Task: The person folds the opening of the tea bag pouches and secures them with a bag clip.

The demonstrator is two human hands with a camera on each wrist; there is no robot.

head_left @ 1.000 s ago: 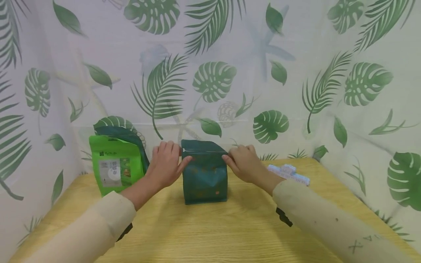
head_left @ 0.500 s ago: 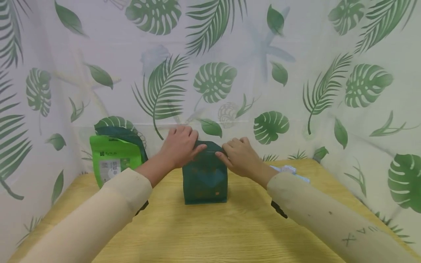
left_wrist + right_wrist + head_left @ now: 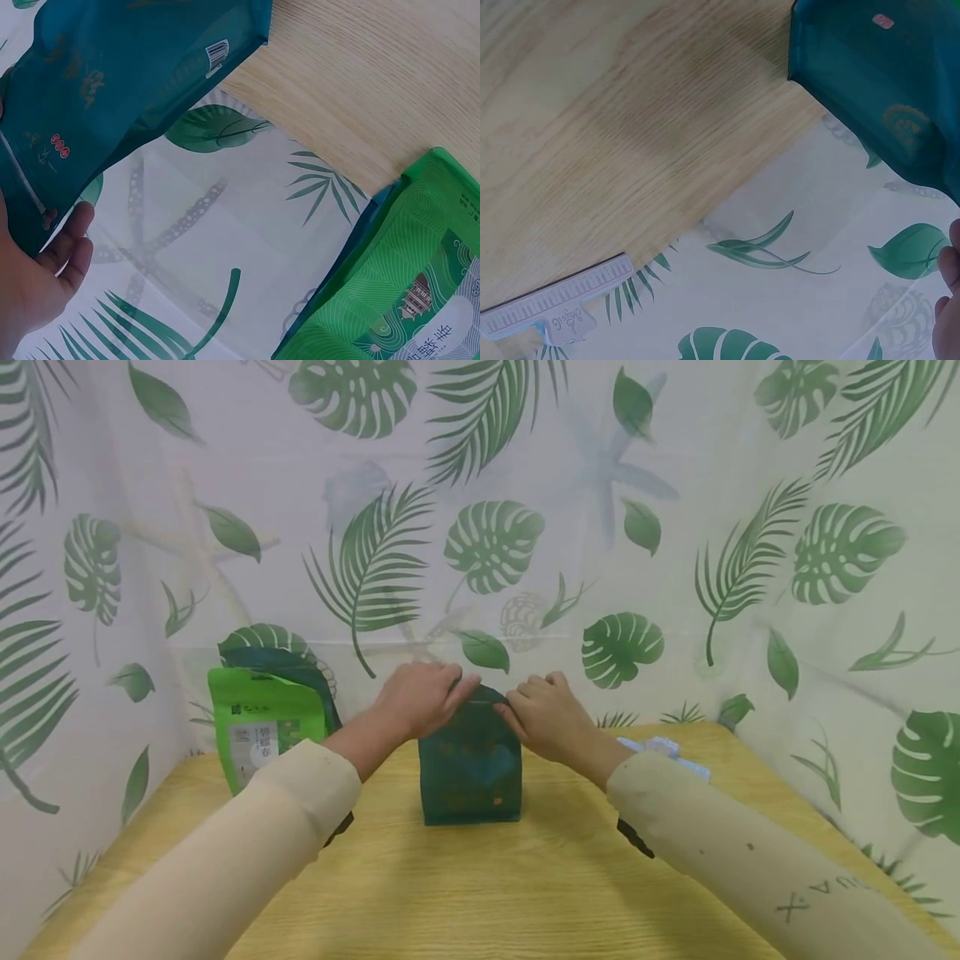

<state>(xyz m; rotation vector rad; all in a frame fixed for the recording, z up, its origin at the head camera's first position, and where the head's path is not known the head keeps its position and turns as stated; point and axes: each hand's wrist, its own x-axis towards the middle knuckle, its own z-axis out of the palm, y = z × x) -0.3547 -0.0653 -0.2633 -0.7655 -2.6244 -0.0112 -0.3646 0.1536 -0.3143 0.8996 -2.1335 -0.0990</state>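
Note:
A dark teal stand-up pouch [image 3: 471, 781] stands upright on the wooden table in front of me. Its top has a pale zip strip, seen in the left wrist view on the same pouch [image 3: 127, 90]. My left hand [image 3: 416, 702] pinches the top left part, thumb lying along the front and covering much of the strip. At the top right corner my right hand [image 3: 551, 718] grips the pouch with curled fingers and thumb. The right wrist view shows only the edge of that hand [image 3: 949, 300], beside the pouch [image 3: 870, 75].
A bright green tea bag [image 3: 262, 702] stands at the left, with another dark teal bag [image 3: 327, 681] behind it. A pale ruler-like sealing clip [image 3: 562, 304] lies at the right rear of the table [image 3: 480, 893]. A leaf-print cloth [image 3: 495, 468] hangs behind.
My left hand has moved right, from the pouch's left edge along its top, now covering the left part of the strip. The right hand shifted slightly left; the pouch's base stays in place.

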